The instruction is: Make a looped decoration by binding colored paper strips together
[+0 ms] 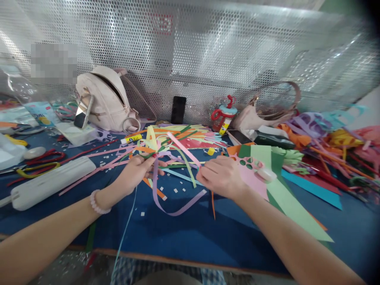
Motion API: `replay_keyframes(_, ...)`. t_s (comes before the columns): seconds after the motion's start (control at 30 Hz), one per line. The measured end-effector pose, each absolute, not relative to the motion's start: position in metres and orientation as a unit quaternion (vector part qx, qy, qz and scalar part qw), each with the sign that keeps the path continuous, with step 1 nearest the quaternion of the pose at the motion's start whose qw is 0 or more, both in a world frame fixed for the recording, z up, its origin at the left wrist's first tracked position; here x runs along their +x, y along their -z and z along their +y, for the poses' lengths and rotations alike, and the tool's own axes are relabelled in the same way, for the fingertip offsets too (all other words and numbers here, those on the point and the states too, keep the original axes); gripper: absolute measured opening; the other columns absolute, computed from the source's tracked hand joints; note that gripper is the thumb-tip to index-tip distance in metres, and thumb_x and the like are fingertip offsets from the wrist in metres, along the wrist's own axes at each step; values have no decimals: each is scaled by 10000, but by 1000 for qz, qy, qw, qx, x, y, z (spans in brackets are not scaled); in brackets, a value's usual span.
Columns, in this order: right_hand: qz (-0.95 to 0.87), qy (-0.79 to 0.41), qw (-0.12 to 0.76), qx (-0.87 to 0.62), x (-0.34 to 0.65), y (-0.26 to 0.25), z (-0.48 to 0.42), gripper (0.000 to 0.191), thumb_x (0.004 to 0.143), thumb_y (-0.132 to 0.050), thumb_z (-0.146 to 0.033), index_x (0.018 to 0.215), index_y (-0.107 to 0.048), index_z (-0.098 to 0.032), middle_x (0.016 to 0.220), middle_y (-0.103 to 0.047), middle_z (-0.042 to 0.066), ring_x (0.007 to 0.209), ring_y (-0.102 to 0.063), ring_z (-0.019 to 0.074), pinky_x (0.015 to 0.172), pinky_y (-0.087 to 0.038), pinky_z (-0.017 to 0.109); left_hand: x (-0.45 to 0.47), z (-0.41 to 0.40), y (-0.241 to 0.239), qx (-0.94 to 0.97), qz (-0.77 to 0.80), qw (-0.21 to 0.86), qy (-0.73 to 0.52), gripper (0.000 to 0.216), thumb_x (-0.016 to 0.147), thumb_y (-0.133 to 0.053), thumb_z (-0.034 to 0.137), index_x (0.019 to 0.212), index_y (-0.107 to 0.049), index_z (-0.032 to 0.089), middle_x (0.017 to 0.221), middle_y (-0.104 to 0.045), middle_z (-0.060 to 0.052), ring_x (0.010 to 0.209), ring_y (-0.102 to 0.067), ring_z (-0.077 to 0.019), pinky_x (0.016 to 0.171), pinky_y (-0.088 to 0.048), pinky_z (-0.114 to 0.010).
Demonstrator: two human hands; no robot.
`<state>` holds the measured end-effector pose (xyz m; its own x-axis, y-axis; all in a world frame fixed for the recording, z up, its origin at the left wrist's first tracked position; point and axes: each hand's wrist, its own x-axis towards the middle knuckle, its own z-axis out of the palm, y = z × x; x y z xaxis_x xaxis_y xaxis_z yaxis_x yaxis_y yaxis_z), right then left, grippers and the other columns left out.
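Note:
My left hand [135,172], with a beaded bracelet at the wrist, pinches a loose cluster of coloured paper strips at the table's middle. From this cluster a purple strip [175,213] curls down toward me, and a yellow loop [152,138] stands up above the fingers. My right hand [221,176] is closed around the lower end of a pink paper strip [185,149], which slants up and left. An orange strip [213,208] shows below that hand; whether the fingers hold it I cannot tell. Behind both hands lies a pile of cut strips [190,132].
Left: a white power strip [56,182], yellow-handled scissors [38,169], a backpack [103,103] and a bottle [38,103]. A glue stick [132,139] lies behind my left hand. A phone [178,110] leans on the perforated metal panel [202,51]. Paper sheets [292,202] lie right.

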<state>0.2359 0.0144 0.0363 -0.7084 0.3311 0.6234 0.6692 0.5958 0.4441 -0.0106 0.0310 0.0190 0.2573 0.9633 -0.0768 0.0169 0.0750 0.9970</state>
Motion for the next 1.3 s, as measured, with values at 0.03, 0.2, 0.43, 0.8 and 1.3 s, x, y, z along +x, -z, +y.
replay_keyframes(0.03,-864,344,246,-271,232,-36,11,372,834,-436,-147,470,-500,-186,431,-453,-11,459,-387,100,490,-238,286,-10,30,-19,545,440,586,-408,320,838,-517,403,913,-644,118,1035,-669,-129,741,-663,-180,554,-549,-249)
replay_keyframes(0.2,-905,303,191,-230,216,-28,1,325,828,-447,-111,513,-500,-175,464,-475,-6,451,-371,104,498,-184,302,-9,24,-21,566,414,591,-398,249,807,-552,321,928,-651,128,963,-686,-105,844,-657,-223,565,-558,-250)
replay_keyframes(0.43,-922,267,145,-241,214,-19,0,264,823,-477,-115,569,-543,-150,481,-520,18,455,-418,117,500,-154,294,-10,21,-22,590,381,586,-404,327,724,-657,266,1029,-603,160,1017,-663,-70,863,-638,-219,605,-578,-272)
replay_keyframes(0.8,-944,243,87,-205,208,-21,-7,258,810,-465,-79,581,-550,-163,507,-551,20,439,-421,121,484,-138,308,-14,23,-21,581,434,516,-456,312,724,-678,361,942,-578,161,965,-675,-64,850,-650,-208,629,-552,-242)
replay_keyframes(1.3,-748,-489,361,-267,198,-24,-8,547,892,-234,-576,954,-592,-168,897,-621,79,767,-555,165,701,-419,289,-2,6,-33,699,421,451,-361,271,738,-618,250,984,-593,142,991,-667,-84,937,-619,-225,831,-495,-330)
